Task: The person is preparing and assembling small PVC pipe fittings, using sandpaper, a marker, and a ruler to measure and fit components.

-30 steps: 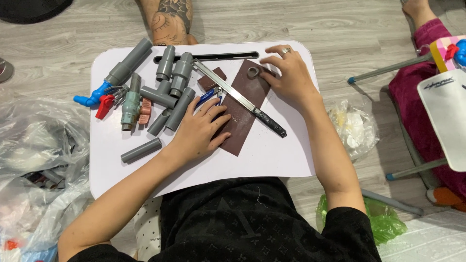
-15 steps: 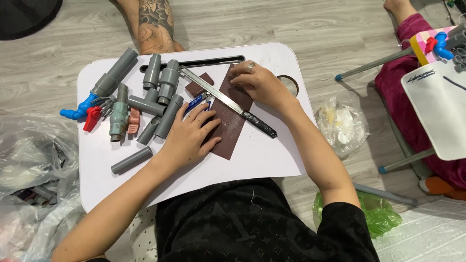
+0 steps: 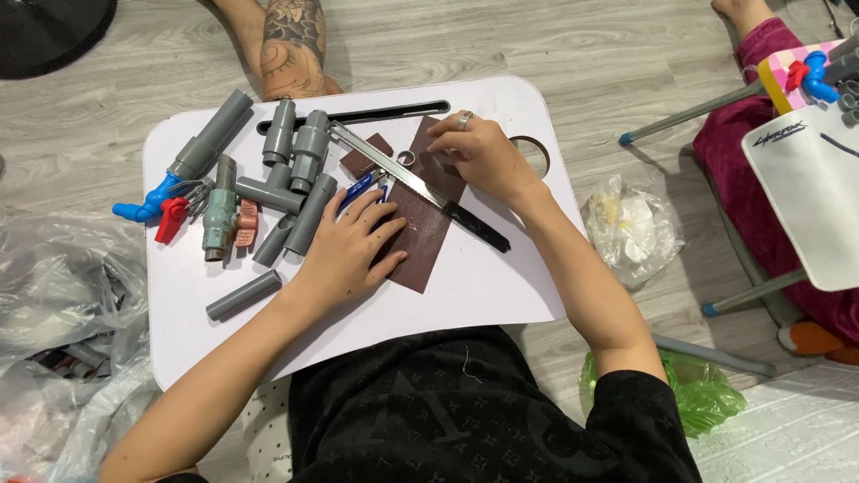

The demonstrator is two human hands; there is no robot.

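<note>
**Two hands on a brown sheet, saw lying across**

Left hand [image 3: 351, 243] flat, fingers spread, pressing down on the brown sheet [image 3: 420, 234] and gripping nothing. Right hand [image 3: 479, 156] curled on the far end of the same sheet, fingertips pinched together beside a small metal ring [image 3: 407, 159] (cannot tell if the ring itself is pinched). A silver ring on one finger of that hand.

Between the two hands, a small saw [image 3: 420, 186] lying slantwise over the sheet, shiny blade toward the far side, black handle toward the near side, just under the right wrist. A blue-handled tool [image 3: 360, 188] peeking out right at the left fingertips. A little brown block [image 3: 365, 155] just past those fingertips.

Beyond the left hand, a heap of grey pipe pieces [image 3: 300, 174], then a valve with a red handle [image 3: 224, 215] and a blue fitting [image 3: 148, 201]. One short grey pipe [image 3: 243, 295] alone beside the left wrist. All on a white lap table [image 3: 483, 286]. A clear bag [image 3: 631, 228] on the floor, past the right forearm.
</note>
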